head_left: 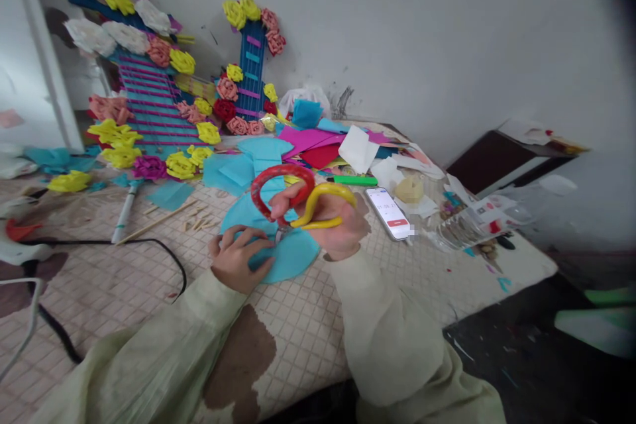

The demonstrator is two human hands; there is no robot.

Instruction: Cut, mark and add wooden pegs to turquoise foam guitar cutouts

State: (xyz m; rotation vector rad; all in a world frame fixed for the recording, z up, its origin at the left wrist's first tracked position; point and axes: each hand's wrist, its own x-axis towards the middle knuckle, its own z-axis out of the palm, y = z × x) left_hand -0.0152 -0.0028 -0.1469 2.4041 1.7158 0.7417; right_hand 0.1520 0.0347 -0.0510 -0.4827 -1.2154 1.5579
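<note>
A pair of scissors [322, 207] with one red and one yellow handle is gripped in my right hand [342, 228], fingers wrapped around the handles. Its short visible blade end points down at a light-blue rounded paper piece [293, 258] lying on the table; whether it has cut into the paper I cannot tell. On the left part of this paper rests my left hand [241, 257], fingers spread and slightly bent, thumb apart. More light-blue paper [263, 152] lies behind the scissors, partly hidden by the handles.
Two flower-trimmed blue number shapes [252, 66] [154, 103] stand against the wall. Magenta paper [308, 142], a green marker [355, 180], a phone [388, 213] and a clear plastic bottle [477, 218] lie behind and right. A glue gun [24, 245], black cable [163, 248] and wooden sticks [201, 220] lie left.
</note>
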